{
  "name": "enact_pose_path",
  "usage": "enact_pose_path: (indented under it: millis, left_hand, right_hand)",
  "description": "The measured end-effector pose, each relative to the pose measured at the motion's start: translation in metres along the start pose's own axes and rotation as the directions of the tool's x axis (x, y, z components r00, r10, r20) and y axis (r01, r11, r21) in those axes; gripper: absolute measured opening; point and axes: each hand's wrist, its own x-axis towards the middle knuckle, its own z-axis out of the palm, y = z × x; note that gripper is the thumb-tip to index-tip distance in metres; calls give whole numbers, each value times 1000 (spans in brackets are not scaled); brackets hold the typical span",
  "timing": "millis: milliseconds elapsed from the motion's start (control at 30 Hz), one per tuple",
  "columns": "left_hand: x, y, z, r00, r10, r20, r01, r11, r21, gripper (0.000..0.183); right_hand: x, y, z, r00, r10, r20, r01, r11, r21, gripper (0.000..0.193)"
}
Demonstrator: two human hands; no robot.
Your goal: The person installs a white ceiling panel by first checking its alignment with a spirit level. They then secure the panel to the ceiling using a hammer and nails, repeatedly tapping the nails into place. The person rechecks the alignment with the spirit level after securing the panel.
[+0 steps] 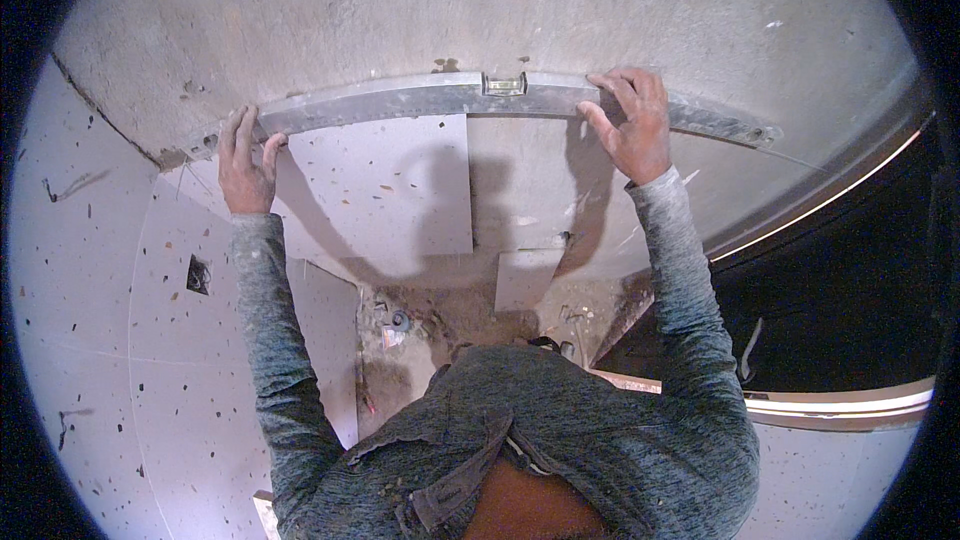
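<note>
Bare grey wall (400, 10) above speckled pale tiles (380, 190), with a long metal spirit level (400, 108) held across it by both hands.

The level lies against the wall, straight ahead of the person, its long axis running left to right and bowed by the lens; its lower edge runs along the top of the tiles. The left hand (247, 175) grasps it near its left end, and the right hand (640, 135) grasps it right of the middle, fingers over the face and thumb low on each. The vial (504, 85) sits between them, nearer the right hand. In the left wall (80, 240) is a dark square cutout (198, 275); whether it holds anything cannot be told. A round bluish object (400, 320) below may be a container, its contents unreadable.
</note>
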Motion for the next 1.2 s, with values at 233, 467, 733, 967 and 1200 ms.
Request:
enact_pose_path:
  millis: [233, 467, 733, 967, 1200]
  left_hand:
    - [0, 1, 0, 1000, 8, -11, -8, 1000, -18, 54]
    - [0, 2, 0, 1000, -18, 4, 19, 999, -35, 55]
    - [-3, 1, 0, 1000, -21, -6, 22, 999, 29, 56]
    - [-4, -3, 4, 999, -34, 9, 34, 999, -9, 55]
    - [-4, -2, 2, 999, -38, 2, 38, 999, -21, 56]
  right_hand:
    - [-1, 1, 1, 1000, 0, 2, 0, 1000, 7, 38]
    - [1, 2, 2, 1000, -10, -2, 10, 1000, 1, 39]
    - [0, 0, 1, 999, -30, -14, 30, 999, -13, 39]
    - [2, -1, -2, 999, -41, 33, 42, 999, -30, 42]
    - [4, -4, -4, 998, -40, 42, 41, 999, -30, 43]
